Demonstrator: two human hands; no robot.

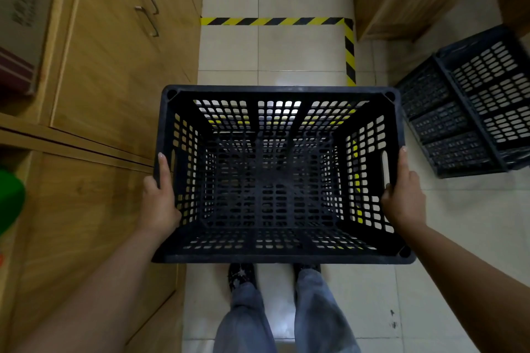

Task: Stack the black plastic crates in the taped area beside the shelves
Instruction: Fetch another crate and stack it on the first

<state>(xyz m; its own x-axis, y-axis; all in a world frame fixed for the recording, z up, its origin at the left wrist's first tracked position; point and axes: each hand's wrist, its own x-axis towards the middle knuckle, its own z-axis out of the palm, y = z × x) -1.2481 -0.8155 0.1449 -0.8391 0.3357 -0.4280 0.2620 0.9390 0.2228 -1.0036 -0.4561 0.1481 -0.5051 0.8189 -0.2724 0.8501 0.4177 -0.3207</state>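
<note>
Both hands were on one black crate (278, 175), held open side up at about waist height over the tiled floor (301, 54). My left hand (159, 200) gripped the left short wall, thumb lying along the rim, fingers hidden outside the wall. My right hand (403, 195) was clamped the same way on the right short wall, just beside the handle slot. The crate was empty; floor and tape showed through its mesh. It sat level, long side facing me, above my feet (272, 275). The yellow-black tape (349, 51) marked a corner ahead, partly covered by the crate's far edge. A wooden cabinet (114, 80) ran along the left. More black crates (470, 112) lay tilted on the floor to the right, outside the tape, well apart from the held one.
</note>
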